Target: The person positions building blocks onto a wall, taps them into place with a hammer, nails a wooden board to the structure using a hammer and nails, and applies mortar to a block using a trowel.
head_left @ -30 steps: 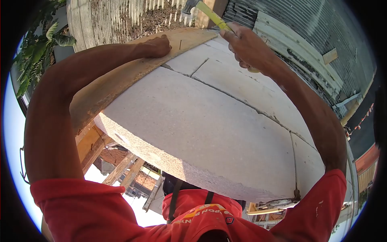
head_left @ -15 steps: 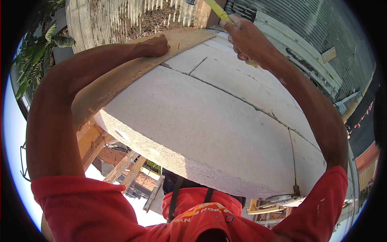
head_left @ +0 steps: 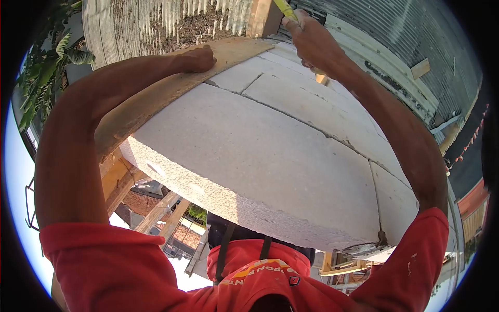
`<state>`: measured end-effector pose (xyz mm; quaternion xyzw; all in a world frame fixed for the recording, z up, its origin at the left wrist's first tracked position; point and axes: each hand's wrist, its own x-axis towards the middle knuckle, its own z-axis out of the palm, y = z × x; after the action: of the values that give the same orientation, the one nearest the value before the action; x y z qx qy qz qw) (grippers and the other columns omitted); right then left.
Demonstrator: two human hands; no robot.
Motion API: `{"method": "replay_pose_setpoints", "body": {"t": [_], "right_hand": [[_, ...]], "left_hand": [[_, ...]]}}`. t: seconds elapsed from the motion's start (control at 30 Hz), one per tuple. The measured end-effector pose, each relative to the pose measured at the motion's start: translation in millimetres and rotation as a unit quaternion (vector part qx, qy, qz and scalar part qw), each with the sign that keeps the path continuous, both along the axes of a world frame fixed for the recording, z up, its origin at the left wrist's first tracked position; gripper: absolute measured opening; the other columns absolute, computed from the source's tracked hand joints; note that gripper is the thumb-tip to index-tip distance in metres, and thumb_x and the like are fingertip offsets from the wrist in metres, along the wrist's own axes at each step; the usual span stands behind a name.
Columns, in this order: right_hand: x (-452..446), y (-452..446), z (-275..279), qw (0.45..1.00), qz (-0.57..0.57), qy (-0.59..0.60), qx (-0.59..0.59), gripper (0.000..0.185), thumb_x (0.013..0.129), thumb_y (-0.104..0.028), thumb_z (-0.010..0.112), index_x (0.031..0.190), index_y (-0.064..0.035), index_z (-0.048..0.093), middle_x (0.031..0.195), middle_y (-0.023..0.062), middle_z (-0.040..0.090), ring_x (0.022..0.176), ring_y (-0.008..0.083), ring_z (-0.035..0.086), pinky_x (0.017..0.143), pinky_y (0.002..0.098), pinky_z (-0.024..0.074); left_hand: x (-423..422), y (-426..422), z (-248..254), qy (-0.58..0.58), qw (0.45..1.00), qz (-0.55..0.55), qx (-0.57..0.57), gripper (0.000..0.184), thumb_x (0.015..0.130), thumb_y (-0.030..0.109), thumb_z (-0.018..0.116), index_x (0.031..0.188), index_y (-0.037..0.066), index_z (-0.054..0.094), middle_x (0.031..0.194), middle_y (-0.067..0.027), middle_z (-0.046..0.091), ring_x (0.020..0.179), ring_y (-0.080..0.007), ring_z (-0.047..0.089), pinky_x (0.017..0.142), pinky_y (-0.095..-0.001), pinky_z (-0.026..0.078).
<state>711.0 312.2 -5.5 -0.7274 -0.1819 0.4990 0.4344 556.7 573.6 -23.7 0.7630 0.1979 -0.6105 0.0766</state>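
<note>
My right hand point(head_left: 314, 44) is wrapped around the yellow handle of a hammer point(head_left: 286, 9), raised above the block wall. The hammer's head lies outside the picture now. My left hand point(head_left: 201, 59) rests on a long wooden board point(head_left: 239, 50), its fingers curled closed; whatever they hold, if anything, is hidden. The board lies along the end of a wall of pale, smooth lightweight blocks point(head_left: 260, 151), with dark joints between them.
Corrugated sheets point(head_left: 405, 31) stand behind the wall at right, and a weathered corrugated panel point(head_left: 125, 26) at upper left. A wooden post point(head_left: 261, 18) rises beyond the board's far end. Timber props point(head_left: 158, 210) show below, and leafy plants point(head_left: 47, 78) at left.
My right hand has risen slightly with the hammer, whose head has left the picture. My left hand keeps its place on the board. The view has shifted a little.
</note>
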Motion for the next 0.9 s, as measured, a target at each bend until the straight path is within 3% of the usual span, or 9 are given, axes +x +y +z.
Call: {"method": "replay_pose_setpoints", "body": {"t": [0.1,0.2,0.3,0.53,0.67,0.73,0.8,0.83,0.9], "right_hand": [[-29,6,-12,0.997,-0.056,-0.051,-0.007,0.039,0.106,-0.030,0.041,0.113,0.0077,0.045,0.057,0.0117,0.056,0.044,0.0264,0.059,0.041,0.0391,0.0464],[-55,-15,4,0.955,0.264,0.109,-0.078,0.044,0.107,-0.035,0.041,0.134,-0.0007,0.043,0.063,0.0043,0.046,0.048,0.0131,0.052,0.038,0.0306,0.0392],[-31,-10,12,0.953,0.213,0.182,-0.116,0.046,0.107,-0.039,0.041,0.132,-0.0006,0.046,0.062,0.0018,0.044,0.048,0.0123,0.051,0.041,0.0310,0.0418],[53,-105,143,0.974,0.083,-0.110,-0.181,0.050,0.103,-0.047,0.048,0.115,0.0004,0.056,0.060,0.0007,0.048,0.041,0.0076,0.045,0.036,0.0266,0.0353],[31,-195,238,0.979,-0.138,-0.095,-0.115,0.038,0.101,-0.038,0.057,0.112,-0.0019,0.057,0.061,-0.0055,0.043,0.042,0.0018,0.037,0.038,0.0213,0.0318],[-1,-244,261,0.967,-0.210,-0.142,-0.043,0.023,0.100,-0.026,0.059,0.103,-0.0031,0.056,0.061,-0.0050,0.043,0.045,0.0015,0.036,0.040,0.0199,0.0308],[-21,-286,293,0.968,-0.238,-0.075,-0.034,0.020,0.099,-0.021,0.059,0.094,-0.0030,0.053,0.060,-0.0046,0.041,0.044,0.0015,0.033,0.039,0.0196,0.0284],[-31,-303,315,0.965,-0.252,0.008,-0.067,0.020,0.099,-0.020,0.058,0.090,-0.0031,0.051,0.058,-0.0046,0.039,0.043,0.0015,0.031,0.038,0.0198,0.0264],[-65,-322,329,0.901,-0.425,0.078,-0.047,0.032,0.099,-0.031,0.061,0.081,-0.0084,0.047,0.052,-0.0070,0.030,0.035,0.0030,0.021,0.032,0.0223,0.0171]], "left_hand": [[2,0,1,0.001,1.000,0.006,0.004,0.065,0.101,0.034,0.038,0.141,-0.016,0.025,0.125,-0.0357,0.058,0.114,-0.0418,0.062,0.098,-0.0494,0.047],[-1,0,-3,0.005,1.000,-0.002,0.000,0.064,0.101,0.034,0.038,0.142,-0.014,0.026,0.124,-0.0356,0.058,0.113,-0.0415,0.062,0.097,-0.0493,0.047],[-1,1,-3,0.021,0.998,-0.058,-0.013,0.061,0.100,0.033,0.039,0.140,-0.012,0.031,0.123,-0.0338,0.060,0.112,-0.0412,0.063,0.096,-0.0494,0.047],[56,-4,-30,0.133,0.950,-0.277,-0.047,0.037,0.086,0.018,0.048,0.109,-0.001,0.070,0.108,-0.0183,0.071,0.095,-0.0353,0.069,0.080,-0.0469,0.054],[119,-50,-10,-0.081,0.979,-0.151,-0.109,0.033,0.082,0.011,0.051,0.105,-0.001,0.072,0.102,-0.0183,0.072,0.086,-0.0344,0.069,0.072,-0.0470,0.054],[130,-71,-24,-0.173,0.945,-0.231,-0.154,0.033,0.082,0.008,0.053,0.106,-0.001,0.072,0.105,-0.0195,0.072,0.093,-0.0362,0.069,0.076,-0.0455,0.054],[140,-126,30,-0.222,0.970,0.058,-0.076,0.032,0.081,0.007,0.056,0.108,0.001,0.073,0.113,-0.0173,0.071,0.103,-0.0375,0.069,0.082,-0.0476,0.054],[146,-147,4,-0.199,0.978,0.032,-0.047,0.033,0.084,0.009,0.054,0.112,0.004,0.072,0.119,-0.0174,0.070,0.111,-0.0386,0.067,0.087,-0.0516,0.052],[144,-206,126,-0.359,0.905,0.214,-0.076,0.035,0.092,0.020,0.054,0.118,-0.002,0.064,0.111,-0.0193,0.071,0.103,-0.0373,0.069,0.087,-0.0521,0.053]]}}
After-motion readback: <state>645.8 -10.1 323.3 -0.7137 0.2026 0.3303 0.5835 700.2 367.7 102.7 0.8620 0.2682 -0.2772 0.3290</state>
